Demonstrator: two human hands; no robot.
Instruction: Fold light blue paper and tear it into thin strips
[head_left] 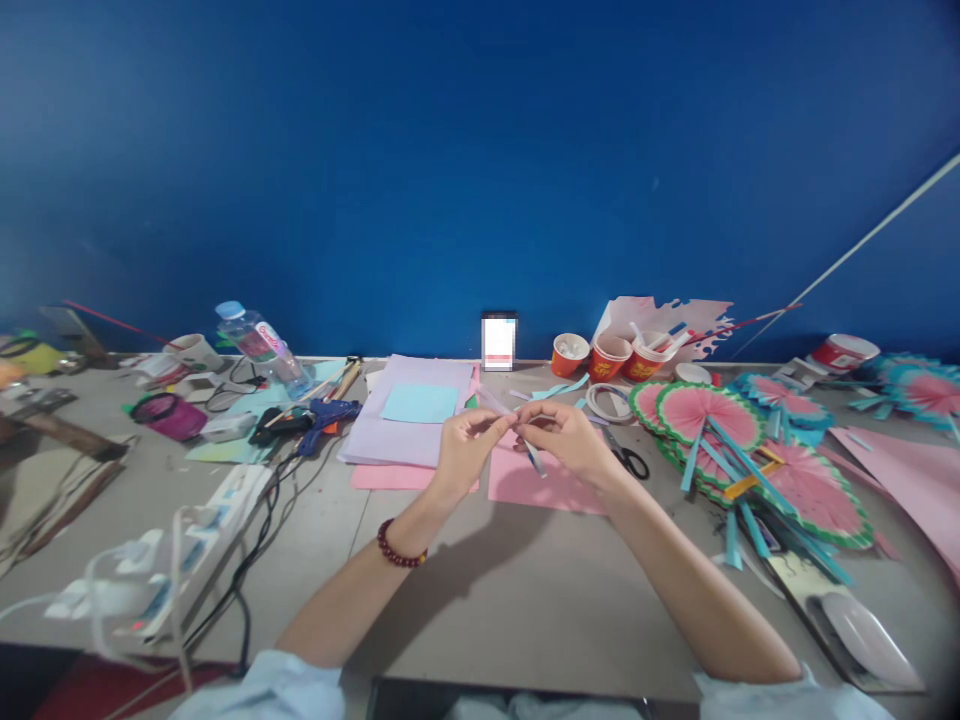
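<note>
My left hand [474, 445] and my right hand [564, 437] meet above the table, thumbs and fingertips pinched together. Between them is a narrow pale strip [537, 460], one end slanting down below the fingers. Its material is too blurred to tell. Pink paper [544, 485] lies flat beneath my hands. Left of them, a light blue sheet [420, 402] rests on lilac paper [390, 440]. Black-handled scissors [636, 462] lie beside my right hand, partly hidden by it.
Red paper cups [570, 353] and a phone [499, 342] stand at the back. Watermelon-like paper fans [709, 415] are piled right, near a white mouse [862, 635]. On the left are a blue glue gun [322, 420], a tilted bottle [262, 345] and a power strip [202, 540] with cables.
</note>
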